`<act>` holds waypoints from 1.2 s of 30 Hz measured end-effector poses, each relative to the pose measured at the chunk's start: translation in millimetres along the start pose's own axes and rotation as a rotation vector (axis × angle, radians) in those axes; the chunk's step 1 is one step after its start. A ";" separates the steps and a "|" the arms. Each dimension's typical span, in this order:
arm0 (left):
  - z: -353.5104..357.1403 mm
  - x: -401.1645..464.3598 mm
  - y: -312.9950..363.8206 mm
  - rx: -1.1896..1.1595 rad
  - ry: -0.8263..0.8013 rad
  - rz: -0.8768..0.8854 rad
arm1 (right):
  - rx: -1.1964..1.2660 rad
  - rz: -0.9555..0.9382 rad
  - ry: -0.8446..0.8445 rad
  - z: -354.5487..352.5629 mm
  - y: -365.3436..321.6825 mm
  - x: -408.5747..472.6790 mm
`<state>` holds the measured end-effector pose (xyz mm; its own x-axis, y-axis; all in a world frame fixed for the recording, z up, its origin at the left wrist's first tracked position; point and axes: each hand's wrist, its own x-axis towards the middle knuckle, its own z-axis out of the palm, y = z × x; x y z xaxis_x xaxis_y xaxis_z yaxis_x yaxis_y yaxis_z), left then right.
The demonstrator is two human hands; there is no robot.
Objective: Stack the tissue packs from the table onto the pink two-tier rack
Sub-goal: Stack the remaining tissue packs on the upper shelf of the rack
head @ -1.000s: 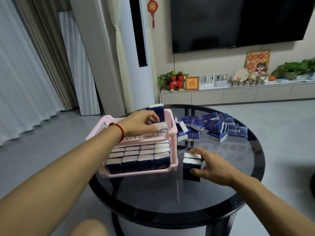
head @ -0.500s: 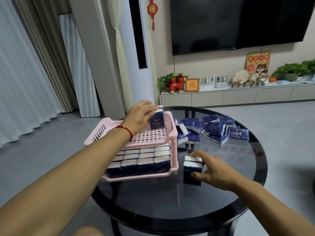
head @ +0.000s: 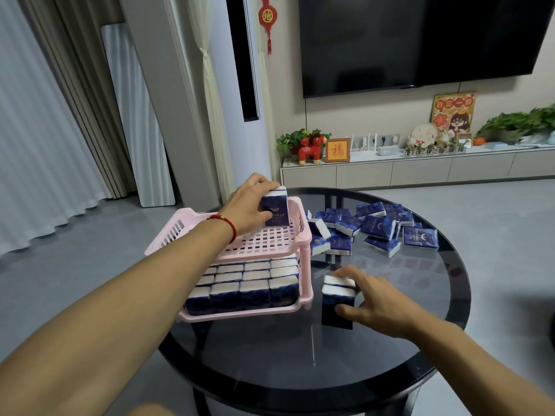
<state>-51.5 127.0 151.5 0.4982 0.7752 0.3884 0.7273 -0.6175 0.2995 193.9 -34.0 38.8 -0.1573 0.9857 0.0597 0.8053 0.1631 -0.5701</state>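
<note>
A pink two-tier rack point(head: 303, 235) stands on the left part of the round dark glass table point(head: 375, 370). Its lower tier is packed with several blue-and-white tissue packs point(head: 255, 283). My left hand point(head: 249, 205) grips one blue pack point(head: 274, 210) upright at the far right corner of the upper tier, which otherwise shows bare grid. My right hand point(head: 372, 301) holds two upright packs point(head: 338, 291) standing on the glass right of the rack. A loose pile of packs point(head: 375, 228) lies at the table's far side.
Beyond the table runs a low white TV cabinet point(head: 420, 172) with plants, a red toy horse and ornaments, under a wall-mounted TV point(head: 420, 40). Curtains and a white column stand at the left. The table's near edge lies close to my body.
My left hand lifted from the upper tier's floor and now holds a pack upright at the tier's far right corner. My right hand stays on the two packs beside the rack.
</note>
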 end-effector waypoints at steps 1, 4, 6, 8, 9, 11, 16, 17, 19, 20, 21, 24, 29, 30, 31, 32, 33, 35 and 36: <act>1.2 -0.3 -0.5 -0.011 -0.004 -0.011 | -0.001 -0.001 0.000 -0.1 0.0 0.1; 3.5 -1.9 -1.7 -0.037 -0.011 -0.023 | -0.003 -0.004 -0.001 -0.1 -0.1 -0.3; 4.3 -2.1 -2.7 -0.031 -0.010 -0.022 | -0.002 -0.004 0.002 0.2 -0.1 -0.7; 4.9 -2.9 -3.6 -0.028 -0.011 -0.041 | -0.002 -0.002 0.000 0.5 0.0 -1.4; 4.9 -3.2 -4.1 -0.034 -0.013 -0.053 | -0.001 0.001 -0.002 0.7 0.0 -1.4; 4.4 -3.6 -5.0 -0.044 -0.019 -0.065 | 0.001 0.007 -0.003 1.1 0.4 -1.2; 4.5 -2.0 -4.8 -0.031 -0.012 -0.072 | 0.004 0.019 -0.011 1.4 1.2 -0.4; 4.8 -1.1 -4.8 -0.038 0.004 -0.078 | 0.004 0.020 -0.012 1.4 1.2 -0.7; 4.4 1.1 -6.1 -0.061 0.046 -0.100 | 0.001 0.019 -0.015 1.4 1.1 -0.5; 3.7 2.1 -6.4 -0.070 0.054 -0.110 | 0.001 0.018 -0.015 1.4 1.3 -0.3; 3.0 3.3 -7.0 -0.079 0.050 -0.116 | 0.003 0.018 -0.017 1.3 1.3 -0.2; -0.6 5.7 -9.1 -0.118 0.013 -0.126 | 0.005 0.015 -0.015 1.4 1.2 -0.2; -2.7 7.9 -10.9 -0.153 -0.032 -0.122 | 0.011 0.014 -0.011 1.8 2.1 -0.2; -2.4 8.5 -10.6 -0.157 -0.046 -0.122 | 0.012 0.015 -0.012 2.0 2.3 0.0; -2.2 9.1 -10.3 -0.161 -0.059 -0.124 | 0.012 0.016 -0.012 2.1 2.4 0.2; -2.3 9.6 -9.9 -0.166 -0.072 -0.125 | 0.013 0.017 -0.013 2.4 2.7 0.2; -2.5 10.1 -9.0 -0.171 -0.086 -0.128 | 0.014 0.018 -0.014 2.5 2.6 0.5; -3.4 10.4 -7.7 -0.188 -0.110 -0.147 | 0.015 0.018 -0.015 2.6 3.0 0.2; -4.0 10.2 -7.2 -0.205 -0.119 -0.165 | 0.015 0.018 -0.016 2.7 3.3 0.0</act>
<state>-53.5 138.8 156.8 0.4418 0.8700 0.2187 0.6987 -0.4866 0.5244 195.0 -33.6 34.7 -0.1522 0.9877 0.0358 0.7995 0.1443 -0.5830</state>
